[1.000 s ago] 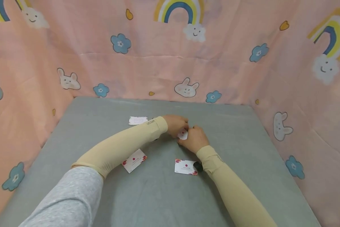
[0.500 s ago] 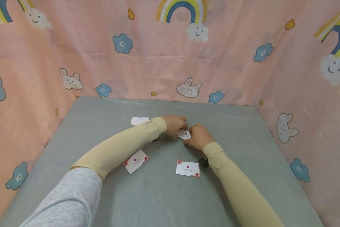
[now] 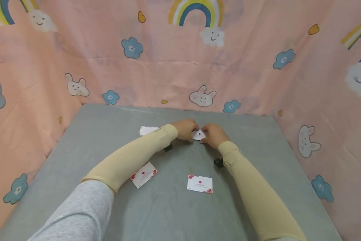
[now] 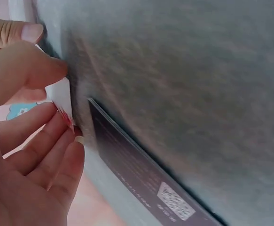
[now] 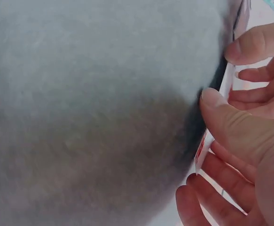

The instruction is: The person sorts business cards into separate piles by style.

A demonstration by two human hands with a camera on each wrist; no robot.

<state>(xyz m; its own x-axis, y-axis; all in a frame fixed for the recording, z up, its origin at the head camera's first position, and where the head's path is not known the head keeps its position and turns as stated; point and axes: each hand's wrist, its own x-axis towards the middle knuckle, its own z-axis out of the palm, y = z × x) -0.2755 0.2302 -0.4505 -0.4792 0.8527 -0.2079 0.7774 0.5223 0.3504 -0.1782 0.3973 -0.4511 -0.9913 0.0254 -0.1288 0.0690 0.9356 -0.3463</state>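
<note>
A white business card [image 3: 199, 135] with a red dot is held between both hands near the back of the table. My left hand [image 3: 185, 130] pinches its left end, thumb in front and fingers behind, as the left wrist view shows. From the other side, my right hand [image 3: 215, 135] pinches the right end between thumb and fingers. The held card [image 4: 61, 99] stands on edge close over the grey surface, with a red print at its corner. A dark card [image 4: 141, 174] with a QR code lies beside the left hand in the left wrist view.
Two white cards with red floral corners lie nearer the front, one tilted card [image 3: 144, 174] by the left forearm and one straighter card [image 3: 200, 184] in the middle. Another white card [image 3: 148, 130] lies behind the left forearm. A pink printed curtain [image 3: 168, 77] surrounds the grey table [image 3: 156, 214].
Both hands have moved toward the back of the table with the card between them. The right hand has also shifted right, away from the left one. The cards on the table stay put.
</note>
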